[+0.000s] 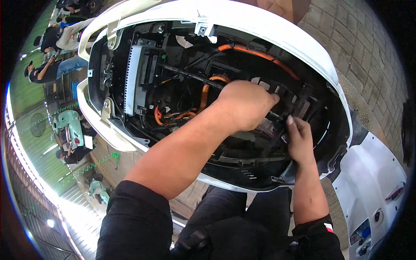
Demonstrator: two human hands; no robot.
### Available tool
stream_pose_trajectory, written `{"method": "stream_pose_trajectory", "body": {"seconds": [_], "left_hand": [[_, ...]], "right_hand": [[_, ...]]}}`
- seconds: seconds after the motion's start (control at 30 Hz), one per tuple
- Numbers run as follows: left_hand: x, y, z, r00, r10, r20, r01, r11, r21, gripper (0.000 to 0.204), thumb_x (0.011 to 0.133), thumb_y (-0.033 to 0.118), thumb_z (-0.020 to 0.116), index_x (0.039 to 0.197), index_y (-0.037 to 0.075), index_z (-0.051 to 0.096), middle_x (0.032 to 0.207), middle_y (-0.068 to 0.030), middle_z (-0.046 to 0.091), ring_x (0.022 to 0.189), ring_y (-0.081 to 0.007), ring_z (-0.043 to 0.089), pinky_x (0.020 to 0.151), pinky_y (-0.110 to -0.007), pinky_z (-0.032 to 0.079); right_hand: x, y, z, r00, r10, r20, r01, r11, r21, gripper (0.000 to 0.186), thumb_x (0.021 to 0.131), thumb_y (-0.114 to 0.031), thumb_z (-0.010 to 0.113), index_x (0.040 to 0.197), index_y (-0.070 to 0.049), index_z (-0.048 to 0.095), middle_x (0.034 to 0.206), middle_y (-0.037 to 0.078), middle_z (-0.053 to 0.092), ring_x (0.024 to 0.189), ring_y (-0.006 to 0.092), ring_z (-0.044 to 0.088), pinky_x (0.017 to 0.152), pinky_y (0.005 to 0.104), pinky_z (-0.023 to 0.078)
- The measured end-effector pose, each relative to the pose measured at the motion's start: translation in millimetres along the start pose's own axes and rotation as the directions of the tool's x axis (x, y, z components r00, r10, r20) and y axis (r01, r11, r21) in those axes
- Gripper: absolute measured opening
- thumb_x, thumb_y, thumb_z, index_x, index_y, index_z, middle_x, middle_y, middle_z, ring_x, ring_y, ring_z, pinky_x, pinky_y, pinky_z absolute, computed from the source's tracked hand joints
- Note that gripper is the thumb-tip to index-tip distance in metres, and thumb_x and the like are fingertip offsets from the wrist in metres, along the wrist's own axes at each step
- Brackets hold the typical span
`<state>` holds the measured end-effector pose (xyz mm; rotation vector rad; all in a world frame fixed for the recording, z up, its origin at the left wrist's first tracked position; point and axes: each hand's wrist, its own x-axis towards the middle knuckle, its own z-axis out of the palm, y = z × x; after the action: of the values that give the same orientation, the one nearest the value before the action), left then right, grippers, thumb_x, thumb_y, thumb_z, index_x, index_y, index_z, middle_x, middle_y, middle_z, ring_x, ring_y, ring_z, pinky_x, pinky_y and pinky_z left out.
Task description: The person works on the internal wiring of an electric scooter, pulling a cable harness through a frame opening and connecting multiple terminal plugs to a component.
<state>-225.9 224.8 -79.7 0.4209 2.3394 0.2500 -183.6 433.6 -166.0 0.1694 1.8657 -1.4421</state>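
Both my hands are inside the open body of a white scooter, whose black cavity holds wiring. My left hand is closed in a fist over a black sleeved cable. That cable runs in from the upper left and shows again between my hands. My right hand is bent at the right part of the cavity, thumb and fingers together by dark parts. What lies between those fingers is too dark to make out. Orange cables pass left of my left wrist, and another orange cable curves along the far side.
A silver and black finned box is fixed in the cavity's left end. Cream grab rails stick out left. A white panel stands at the right over paving. Several people and coiled green hoses are at the far left.
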Motion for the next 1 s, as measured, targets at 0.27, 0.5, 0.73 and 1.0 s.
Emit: {"method": "stream_pose_trajectory", "body": {"seconds": [0.27, 0.5, 0.73, 1.0], "left_hand": [[0, -6, 0, 0.999, 0.0, -0.038, -0.002, 0.999, -0.053, 0.04, 0.075, 0.014, 0.069, 0.115, 0.01, 0.066, 0.088, -0.0182, 0.07, 0.088, -0.0356, 0.068, 0.077, -0.046, 0.055], [-3, -5, -1, 0.999, 0.032, -0.041, -0.035, 0.997, -0.074, 0.032, 0.076, 0.005, 0.058, 0.106, 0.009, 0.069, 0.09, -0.0169, 0.07, 0.089, -0.0353, 0.069, 0.077, -0.045, 0.055], [-3, -9, -11, 1.0, 0.0, 0.018, 0.002, 0.993, -0.12, 0.032, 0.075, 0.006, 0.062, 0.106, 0.009, 0.069, 0.094, -0.0174, 0.07, 0.093, -0.035, 0.067, 0.081, -0.044, 0.053], [-2, -5, -2, 0.993, -0.015, 0.117, 0.031, 0.991, -0.133, 0.033, 0.074, 0.011, 0.066, 0.107, 0.009, 0.069, 0.096, -0.0173, 0.07, 0.094, -0.0338, 0.067, 0.082, -0.044, 0.053]], "right_hand": [[3, 17, 5, 0.944, -0.147, -0.297, 0.181, 0.979, 0.092, 0.037, 0.09, -0.012, 0.063, 0.122, 0.006, 0.057, 0.124, 0.021, 0.059, 0.116, 0.033, 0.057, 0.099, 0.0386, 0.044], [7, 40, -7, 0.97, -0.221, -0.099, 0.204, 0.966, -0.159, 0.039, 0.08, -0.017, 0.071, 0.111, 0.004, 0.059, 0.107, 0.017, 0.062, 0.105, 0.0331, 0.06, 0.094, 0.0391, 0.045], [7, 74, -8, 0.969, 0.077, -0.234, -0.105, 0.989, -0.108, 0.041, 0.086, -0.02, 0.065, 0.118, 0.003, 0.058, 0.106, 0.013, 0.059, 0.1, 0.0263, 0.058, 0.091, 0.0336, 0.045], [16, 93, -13, 0.99, 0.018, -0.142, -0.005, 0.996, 0.089, 0.023, 0.089, -0.004, 0.053, 0.112, 0.001, 0.056, 0.099, 0.008, 0.061, 0.093, 0.0162, 0.056, 0.086, 0.0291, 0.043]]}}
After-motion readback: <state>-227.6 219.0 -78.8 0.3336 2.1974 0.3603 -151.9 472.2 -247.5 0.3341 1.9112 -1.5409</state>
